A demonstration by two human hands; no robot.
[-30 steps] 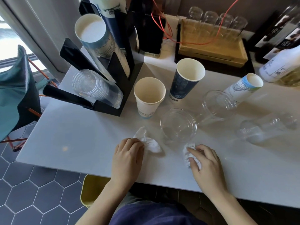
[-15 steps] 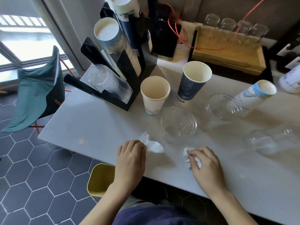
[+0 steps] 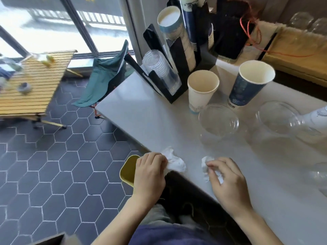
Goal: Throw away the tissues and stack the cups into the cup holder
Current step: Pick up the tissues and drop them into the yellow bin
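Note:
My left hand grips a crumpled white tissue at the near edge of the white table. My right hand pinches a second, smaller tissue on the tabletop. Behind them stand a white paper cup and a dark blue paper cup. Two clear plastic cups sit further right. The black cup holder at the back left carries stacked clear and paper cups.
A yellow bin sits on the dark hexagon-tiled floor just below the table edge, under my left hand. A green folding chair and a slatted wooden table stand to the left. A wooden tray with glasses lies at the back right.
The view has swung left, bringing the floor and bin into sight. My left hand has drawn its tissue back to the table's edge above the bin; my right hand has lifted slightly with its tissue.

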